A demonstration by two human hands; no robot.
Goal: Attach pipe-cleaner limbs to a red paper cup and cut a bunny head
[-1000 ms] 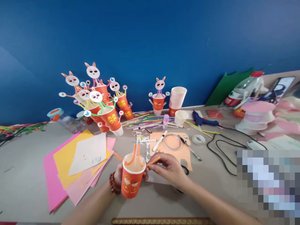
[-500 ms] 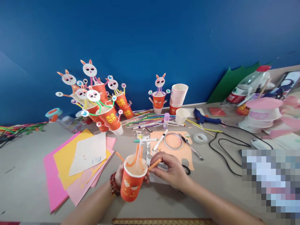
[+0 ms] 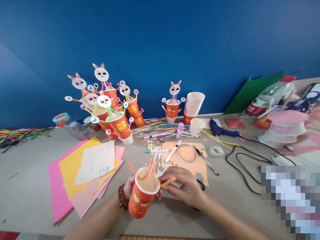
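Observation:
A red-orange paper cup (image 3: 141, 202) with gold print tilts over the near middle of the table. My left hand (image 3: 129, 187), a red bead bracelet at its wrist, wraps round the cup from behind and the left; most of its fingers are hidden. Orange pipe cleaners (image 3: 154, 169) and pale strips rise out of the cup's mouth. One short orange arm pokes out at the left rim. At the right side my right hand (image 3: 183, 186) has its thumb and fingertips closed around an orange pipe cleaner (image 3: 168, 182) beside the cup wall.
Finished rabbit cups (image 3: 120, 125) stand back left, another rabbit cup (image 3: 172, 108) beside stacked paper cups (image 3: 193, 105). Coloured paper (image 3: 58, 186) lies left. Behind my hands are markers (image 3: 157, 151), peach paper (image 3: 185, 168) and tape (image 3: 216, 151). A glue gun (image 3: 222, 130) trails its cord rightward.
The cup tilts a little more and sits slightly further right in view. My right hand keeps its pinch at the cup's right side. The whole scene has shifted slightly with the camera.

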